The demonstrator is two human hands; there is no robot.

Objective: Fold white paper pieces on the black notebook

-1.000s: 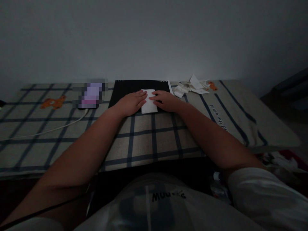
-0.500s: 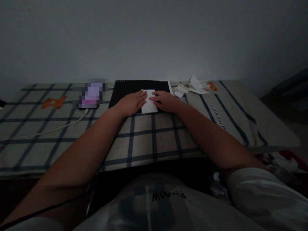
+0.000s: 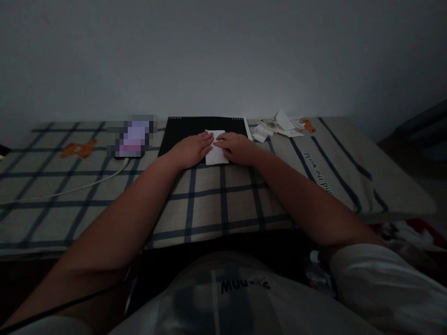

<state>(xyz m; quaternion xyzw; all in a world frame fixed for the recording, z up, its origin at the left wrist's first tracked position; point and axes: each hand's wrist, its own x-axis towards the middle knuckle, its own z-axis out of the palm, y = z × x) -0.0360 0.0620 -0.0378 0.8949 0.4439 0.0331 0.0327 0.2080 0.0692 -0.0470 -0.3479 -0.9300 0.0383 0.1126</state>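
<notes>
Right hand (image 3: 236, 147) now a bit further left than half a second ago, fingers (image 3: 220, 143) slid further onto the white paper (image 3: 215, 153) and nearly meeting those of the left hand (image 3: 190, 150). Paper in the same spot as before, so probably being pressed flat along a fold, not moved.

Counted, from big to small:

One counter (image 3: 223, 200), covered with a checked cloth with dark lines. One black pad (image 3: 181, 132) on the far middle of it. Two hands, both lying on the near edge of the black pad. One white cable (image 3: 75, 187), left of the black pad. One phone (image 3: 132, 138), blurred, just left of the black pad. One white paper, lying half on the near edge of the black pad, between the two hands. One pile of paper scraps (image 3: 275, 126), just right of the black pad; too jumbled to count.

Fingers of both hands stretched out flat and close together, pressing down on the paper, pinching nothing.
</notes>
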